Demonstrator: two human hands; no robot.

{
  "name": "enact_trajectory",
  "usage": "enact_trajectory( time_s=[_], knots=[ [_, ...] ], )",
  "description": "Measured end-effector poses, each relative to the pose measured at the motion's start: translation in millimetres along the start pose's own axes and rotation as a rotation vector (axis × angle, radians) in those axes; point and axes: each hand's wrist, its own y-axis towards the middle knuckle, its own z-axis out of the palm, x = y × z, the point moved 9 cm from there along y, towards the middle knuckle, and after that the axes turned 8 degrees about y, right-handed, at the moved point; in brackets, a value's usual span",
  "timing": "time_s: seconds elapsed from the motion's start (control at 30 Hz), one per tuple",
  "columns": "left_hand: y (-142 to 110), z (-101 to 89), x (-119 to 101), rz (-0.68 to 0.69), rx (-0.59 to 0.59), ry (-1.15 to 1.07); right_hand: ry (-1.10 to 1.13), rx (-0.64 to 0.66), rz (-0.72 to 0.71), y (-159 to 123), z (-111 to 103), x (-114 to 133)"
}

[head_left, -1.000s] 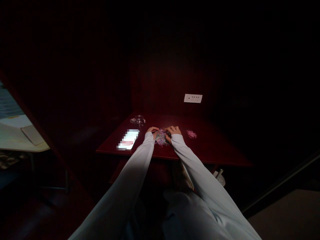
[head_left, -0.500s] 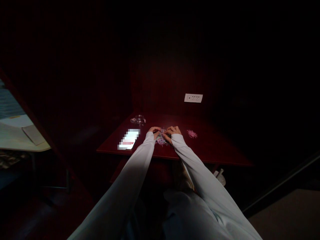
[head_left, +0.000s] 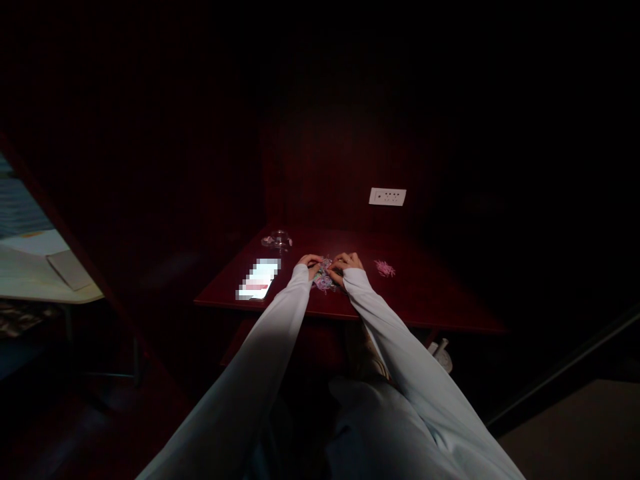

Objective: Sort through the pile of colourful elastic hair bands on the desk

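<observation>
Bundle of multicoloured shreds [head_left: 323, 283], centre of frame, on desk [head_left: 400, 303]; more covered than a moment ago, left hand [head_left: 310, 262] and right hand [head_left: 347, 263] being drawn closer; each grip's tightness cannot be told.

The desk [head_left: 425, 293] looks like faintly glossy wood, the sleeves [head_left: 393, 327] matt cloth. The socket [head_left: 387, 197] looks smooth plastic, the purple strips [head_left: 324, 283] rough.
</observation>
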Motion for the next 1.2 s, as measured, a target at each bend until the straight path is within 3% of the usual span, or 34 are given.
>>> enact_trajectory(
  time_s=[0.3,0.5,1.2],
  knots=[
    [-4,-5.8,-17,-0.014,-0.015,0.185,0.016,-0.024,-0.002,0,-5,-1],
    [-10,-4.8,-30,0.073,-0.073,0.298,-0.001,-0.019,-0.008,0,-6,2],
    [-9,-7.3,-28,0.057,-0.076,0.297,-0.025,-0.094,0.035,-2,-13,0]
  ],
)
